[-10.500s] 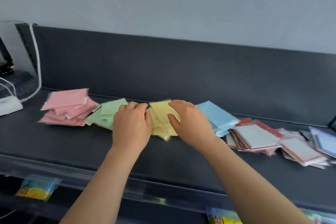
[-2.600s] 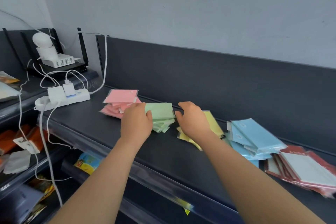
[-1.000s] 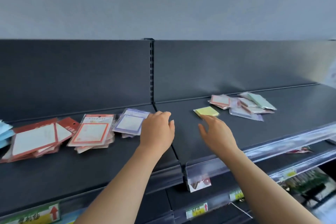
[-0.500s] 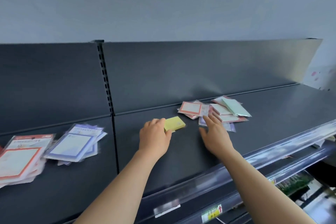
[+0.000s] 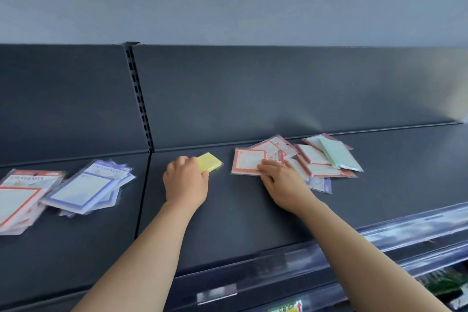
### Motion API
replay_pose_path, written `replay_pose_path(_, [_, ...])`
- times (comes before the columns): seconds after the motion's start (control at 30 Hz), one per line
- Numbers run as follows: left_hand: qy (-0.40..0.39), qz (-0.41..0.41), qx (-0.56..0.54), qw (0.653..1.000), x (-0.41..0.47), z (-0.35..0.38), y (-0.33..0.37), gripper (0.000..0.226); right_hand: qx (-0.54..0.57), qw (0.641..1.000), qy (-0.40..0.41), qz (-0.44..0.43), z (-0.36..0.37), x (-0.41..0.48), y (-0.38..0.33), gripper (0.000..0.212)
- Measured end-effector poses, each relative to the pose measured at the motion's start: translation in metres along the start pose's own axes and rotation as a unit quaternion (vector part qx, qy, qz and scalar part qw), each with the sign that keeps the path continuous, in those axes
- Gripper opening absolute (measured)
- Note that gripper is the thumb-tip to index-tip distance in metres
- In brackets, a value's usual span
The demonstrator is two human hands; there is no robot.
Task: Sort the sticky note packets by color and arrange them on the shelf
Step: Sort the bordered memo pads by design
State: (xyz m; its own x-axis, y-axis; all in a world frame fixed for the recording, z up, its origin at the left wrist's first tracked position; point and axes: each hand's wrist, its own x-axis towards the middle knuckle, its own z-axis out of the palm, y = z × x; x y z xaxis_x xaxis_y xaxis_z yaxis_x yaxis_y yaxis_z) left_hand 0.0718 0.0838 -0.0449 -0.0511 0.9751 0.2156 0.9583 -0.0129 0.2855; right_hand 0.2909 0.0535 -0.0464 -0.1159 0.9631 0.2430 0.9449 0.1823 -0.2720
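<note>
On the dark shelf (image 5: 235,215) a small yellow packet (image 5: 210,161) lies flat, and my left hand (image 5: 186,182) grips its near-left end with curled fingers. My right hand (image 5: 281,180) lies with fingers stretched onto a red-bordered packet (image 5: 247,161) at the left of a loose heap. That heap holds more red-bordered packets (image 5: 321,163), a mint green packet (image 5: 338,154) and a purple packet (image 5: 320,184) partly under my wrist.
On the left shelf section lie a stack of purple-bordered packets (image 5: 88,187) and a stack of red-bordered packets (image 5: 19,200). A slotted upright (image 5: 140,99) divides the back panels. A clear price rail (image 5: 379,238) runs along the front edge, with lower shelves beneath.
The view has kept panning right along the shelf. My left hand now covers the yellow packet's end, and my right hand has slid left onto the red-bordered packet.
</note>
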Motion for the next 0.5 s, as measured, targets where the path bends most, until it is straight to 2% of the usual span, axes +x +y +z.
replay_pose_path(0.13, [0.032, 0.103, -0.086, 0.990, -0.004, 0.001, 0.010, 0.054, 0.080, 0.995, -0.013, -0.057, 0.001, -0.012, -0.009, 0.030])
replay_pose_path(0.23, [-0.034, 0.157, -0.048, 0.986, -0.007, 0.001, 0.018, 0.053, 0.155, 0.987, 0.024, -0.023, -0.007, -0.013, -0.011, 0.026])
replay_pose_path(0.33, [-0.099, 0.164, 0.023, 0.981, -0.008, 0.004, 0.019, 0.051, 0.099, 0.994, 0.049, 0.016, -0.016, -0.001, -0.001, 0.033])
replay_pose_path(0.43, [-0.111, 0.153, 0.052, 0.981, -0.009, 0.002, 0.017, 0.048, 0.028, 0.998, -0.019, 0.045, -0.015, 0.013, 0.011, 0.043])
replay_pose_path(0.5, [-0.108, 0.143, 0.068, 0.981, -0.010, -0.001, 0.013, 0.048, 0.008, 0.998, -0.044, 0.033, -0.009, 0.015, 0.013, 0.042])
